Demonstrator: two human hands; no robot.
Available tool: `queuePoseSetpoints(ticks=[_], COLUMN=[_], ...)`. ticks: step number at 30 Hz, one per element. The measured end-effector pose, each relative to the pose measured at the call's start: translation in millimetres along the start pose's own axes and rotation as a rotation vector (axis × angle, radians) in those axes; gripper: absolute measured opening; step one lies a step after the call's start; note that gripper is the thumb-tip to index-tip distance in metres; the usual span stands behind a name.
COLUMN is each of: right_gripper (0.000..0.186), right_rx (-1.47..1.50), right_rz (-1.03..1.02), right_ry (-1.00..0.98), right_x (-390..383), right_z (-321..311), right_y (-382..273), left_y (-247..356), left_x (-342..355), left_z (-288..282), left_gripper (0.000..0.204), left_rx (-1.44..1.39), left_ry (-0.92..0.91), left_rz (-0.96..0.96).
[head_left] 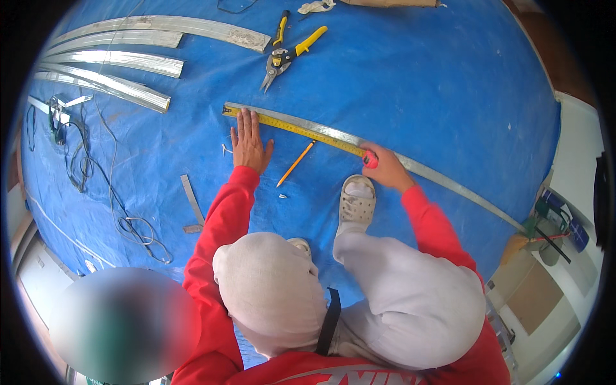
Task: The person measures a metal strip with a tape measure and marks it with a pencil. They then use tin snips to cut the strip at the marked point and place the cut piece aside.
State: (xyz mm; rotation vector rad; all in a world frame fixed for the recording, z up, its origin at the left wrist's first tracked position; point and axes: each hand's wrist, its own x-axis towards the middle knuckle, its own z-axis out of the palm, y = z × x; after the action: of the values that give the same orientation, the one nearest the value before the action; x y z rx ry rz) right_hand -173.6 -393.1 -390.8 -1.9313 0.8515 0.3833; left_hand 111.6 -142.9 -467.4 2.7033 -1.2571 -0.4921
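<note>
A long silver metal strip (443, 179) lies across the blue sheet, running from upper left down to the right. Along its near edge stretches the yellow blade of a tape measure (308, 133). My left hand (250, 144) is flat with fingers extended, its fingertips on the blade near the hooked end. Farther right, my right hand (386, 167) is wrapped around the red tape measure case (369, 160), where the blade comes out. An orange pencil (296, 164) lies on the sheet between my hands, just below the blade.
Yellow-and-black tin snips (280, 59) lie open beyond the strip. Several silver metal profiles (138, 59) lie at upper left, above a tangled dark cable (83, 157). A small metal square (191, 202) lies left of my left arm. My sandaled foot (357, 202) stands below my right hand.
</note>
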Motion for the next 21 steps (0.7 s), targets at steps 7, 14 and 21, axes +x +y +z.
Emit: queuePoseSetpoints(ticks=[7,14,21], right_gripper=[0.048,0.037,0.034], right_rx=[0.04,0.047,-0.132], right_rz=[0.069,0.15,0.003], right_ry=[0.037,0.196,0.415], right_x=[-9,-25,-25], right_z=[-33,-38,-16], right_y=[40,66,69], left_y=[8,12,39], left_x=[1,8,14], left_z=[-1,-2,14], left_gripper=[0.093,0.092,0.096], left_rx=[-0.033,-0.098,-0.103], left_ry=[0.009,0.016,0.114], left_rz=[-0.05,-0.114,-0.259])
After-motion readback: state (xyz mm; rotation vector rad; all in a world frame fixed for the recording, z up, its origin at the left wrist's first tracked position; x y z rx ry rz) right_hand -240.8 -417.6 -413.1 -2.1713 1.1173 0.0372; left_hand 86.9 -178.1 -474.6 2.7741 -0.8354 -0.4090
